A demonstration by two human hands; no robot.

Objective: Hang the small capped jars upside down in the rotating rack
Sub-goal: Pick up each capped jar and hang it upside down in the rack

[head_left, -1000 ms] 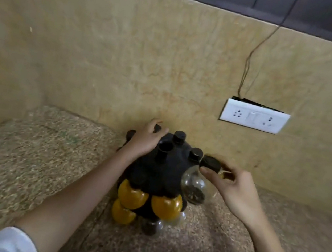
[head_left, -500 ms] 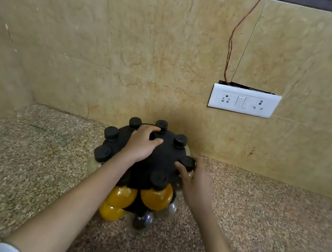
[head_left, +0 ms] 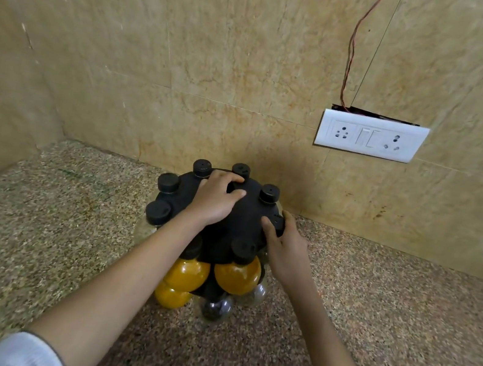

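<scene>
No text, label, brand or number can be read anywhere, neither on the jar caps nor on the socket plate (head_left: 371,136).

rack dome (head_left: 236,224): matt black plastic
jar caps (head_left: 168,183): matt black, ribbed
yellow-filled jars (head_left: 237,274): glossy clear
countertop (head_left: 386,321): speckled polished stone
wall (head_left: 224,51): smooth beige marble-look tiles
socket plate (head_left: 371,137): glossy white plastic
sleeve (head_left: 23,352): pale cloth

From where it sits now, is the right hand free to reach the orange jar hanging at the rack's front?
Probably yes: the right hand rests on the rack beside a cap, and the front orange jar hangs just below-left, uncovered.
</scene>
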